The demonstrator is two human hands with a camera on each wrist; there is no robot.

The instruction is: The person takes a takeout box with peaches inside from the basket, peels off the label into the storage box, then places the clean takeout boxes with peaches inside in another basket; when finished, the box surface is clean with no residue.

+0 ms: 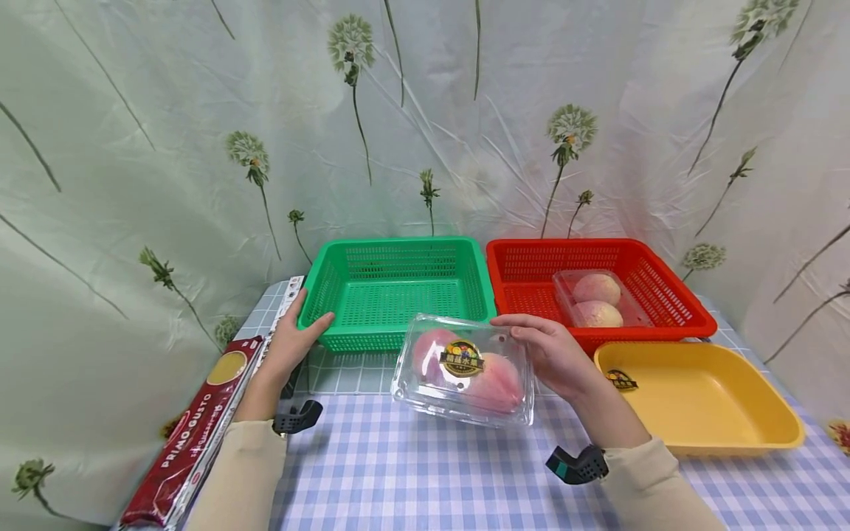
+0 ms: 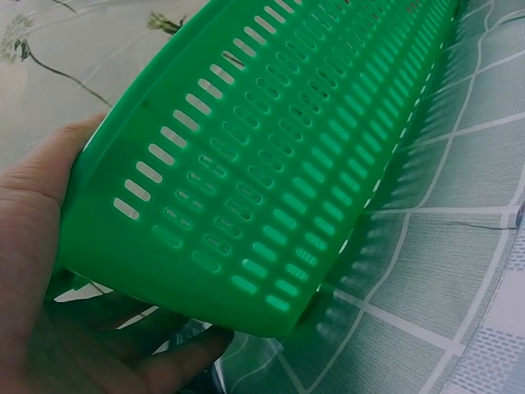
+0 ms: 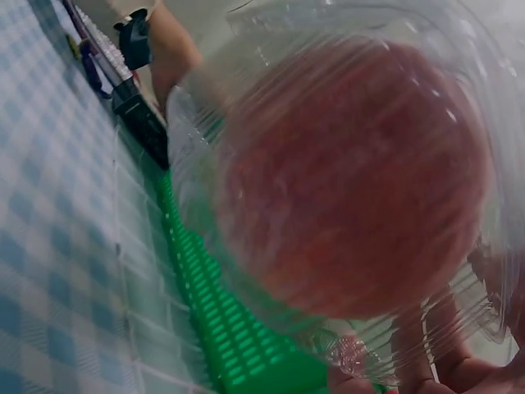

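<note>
My left hand (image 1: 292,343) grips the front left corner of a green plastic basket (image 1: 361,341). Its thumb lies along the outside of the rim, fingers under the corner, as the left wrist view shows. Held by its right side in my right hand (image 1: 554,358) is a clear plastic clamshell box (image 1: 415,398), tilted in front of the basket. Two pink peaches (image 1: 499,385) are inside, under a lid with a black and gold sticker (image 1: 461,358). In the right wrist view, one peach (image 3: 361,180) fills much of the frame, fingers (image 3: 451,353) behind the clear plastic.
A red basket (image 1: 531,251) stands right of the green one, holding another clear box (image 1: 637,313) of two paler peaches. In front of it is a yellow tray (image 1: 704,405) with a similar sticker (image 1: 620,380). A red PRIMO GUSTO packet (image 1: 199,435) lies along the left edge.
</note>
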